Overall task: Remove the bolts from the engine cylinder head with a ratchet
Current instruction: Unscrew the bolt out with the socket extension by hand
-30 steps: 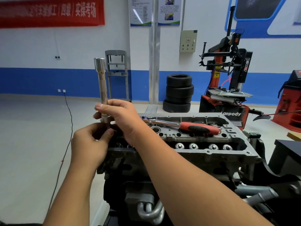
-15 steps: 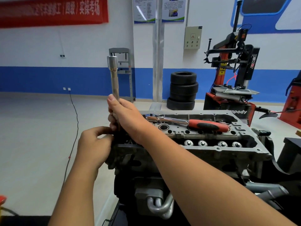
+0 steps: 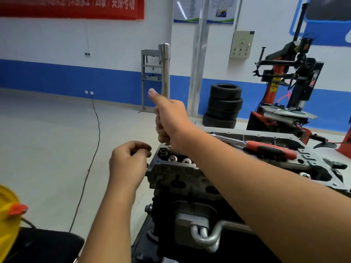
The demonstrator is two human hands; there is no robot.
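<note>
At the near left edge a yellow object (image 3: 7, 211) with an orange part pokes into view, above a dark surface. A black cable (image 3: 91, 154) runs across the pale floor from a wall socket toward the near left. On the far wall hangs a red banner (image 3: 72, 6)

The left hand (image 3: 127, 164) hovers just left of the cylinder head's near-left corner, fingers curled inward with thumb and fingertips close together; whether they pinch something small cannot be told. It does not clearly touch the metal

The right hand (image 3: 169, 118) is raised above that same corner, its fingers wrapped around the lower part of a long silver socket extension (image 3: 164, 71) that stands nearly upright, its thicker end on top. The thumb sticks up along the shaft. The lower end of the tool is hidden by the hand

The engine cylinder head (image 3: 190, 177) sits in the middle and right of the scene, grey cast metal atop the dark engine block, with 2 shiny round fittings (image 3: 178, 159) visible near its left end. The ratchet (image 3: 262, 147), with a red and black handle, lies loose across the top of the head, to the right of the right forearm, touched by neither hand

Farther back stand a grey press frame (image 3: 150, 76), a stack of 4 tyres (image 3: 223, 106) and, at the far right, a red and black tyre changer (image 3: 288, 88)
</note>
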